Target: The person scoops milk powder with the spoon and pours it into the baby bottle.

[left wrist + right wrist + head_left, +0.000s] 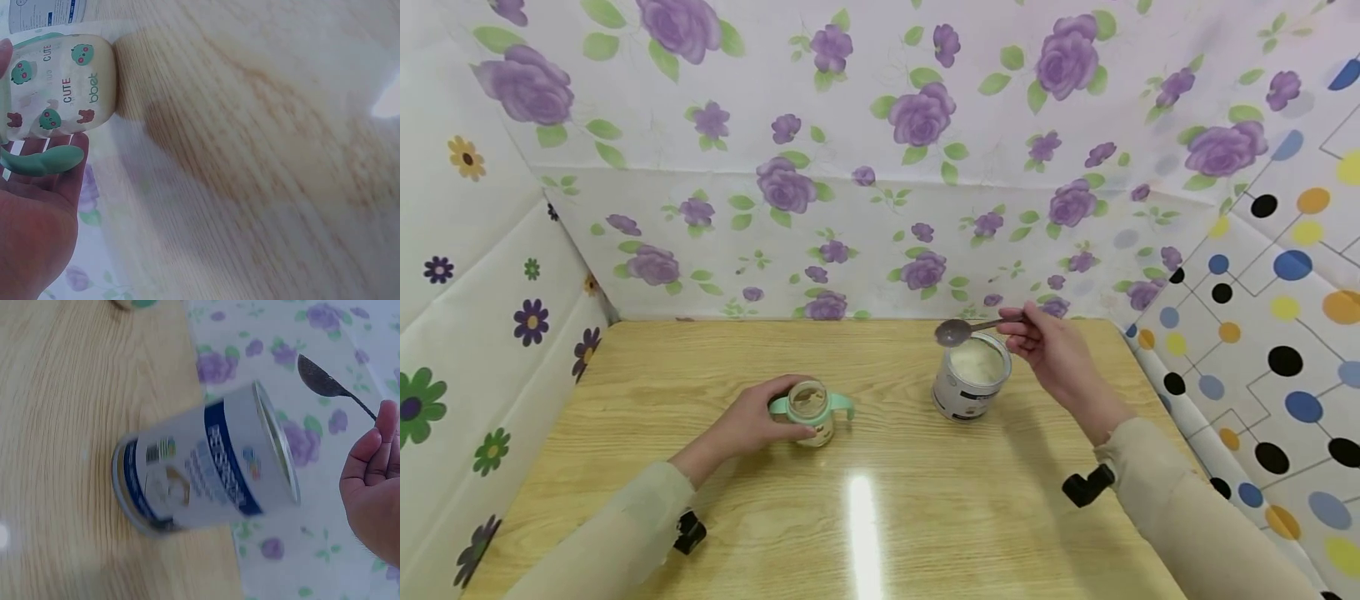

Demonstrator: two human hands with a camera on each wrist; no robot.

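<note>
Two hands: left fingers (790, 431) curled round the bottle (811, 412), right fingers (1017, 327) pinching the spoon (964, 331).

Right wrist view: tin (206, 465) motion-blurred, label print unreadable; spoon (325, 381) handle end hidden behind fingers (375, 447); right hand (375, 487) cut by frame edge. Left wrist view: cup (59, 84) cut at left edge, left hand (34, 219) partly out of frame. Head view: spoon bowl contents too small to tell.

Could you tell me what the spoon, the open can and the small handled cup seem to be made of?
Spoon: likely metal, dark and glossy. Can: probably tin, thin rim, printed label. Cup: apparently translucent plastic, mint-green handles, printed figures.
</note>
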